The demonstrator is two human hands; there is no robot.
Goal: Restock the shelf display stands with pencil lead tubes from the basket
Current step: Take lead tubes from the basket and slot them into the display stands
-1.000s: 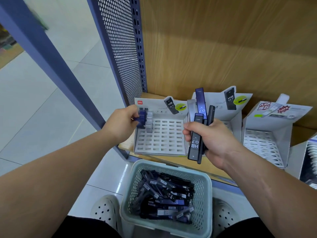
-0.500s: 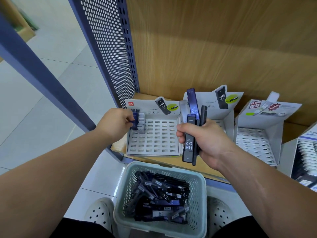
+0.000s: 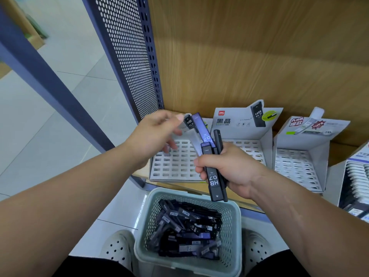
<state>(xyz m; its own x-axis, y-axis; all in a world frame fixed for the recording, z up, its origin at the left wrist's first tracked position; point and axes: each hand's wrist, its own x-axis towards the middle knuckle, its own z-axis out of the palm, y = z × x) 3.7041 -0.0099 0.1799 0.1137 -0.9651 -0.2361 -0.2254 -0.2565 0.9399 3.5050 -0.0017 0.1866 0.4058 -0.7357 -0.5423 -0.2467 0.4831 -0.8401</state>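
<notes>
Evidently the pencil lead tubes (image 3: 213, 180) sit fanned at centre frame, gripped by the right hand (image 3: 237, 168) as a ready supply. The left hand (image 3: 153, 134), fingers loose and empty, hovers beside them over the slotted display stand (image 3: 175, 170), probably to take one. More fill the basket (image 3: 231, 232) below.

Both arms are bare from the lower edges of the view up to the left hand (image 3: 153, 132) and the right hand (image 3: 233, 168). The feet wear pale, off-white clog-style shoes with rounded toes dotted with small round vent holes: the left shoe (image 3: 117, 248) and the right shoe (image 3: 257, 248). Black cloth (image 3: 89, 266) covers the legs, showing as dark patches along the bottom edge.
</notes>
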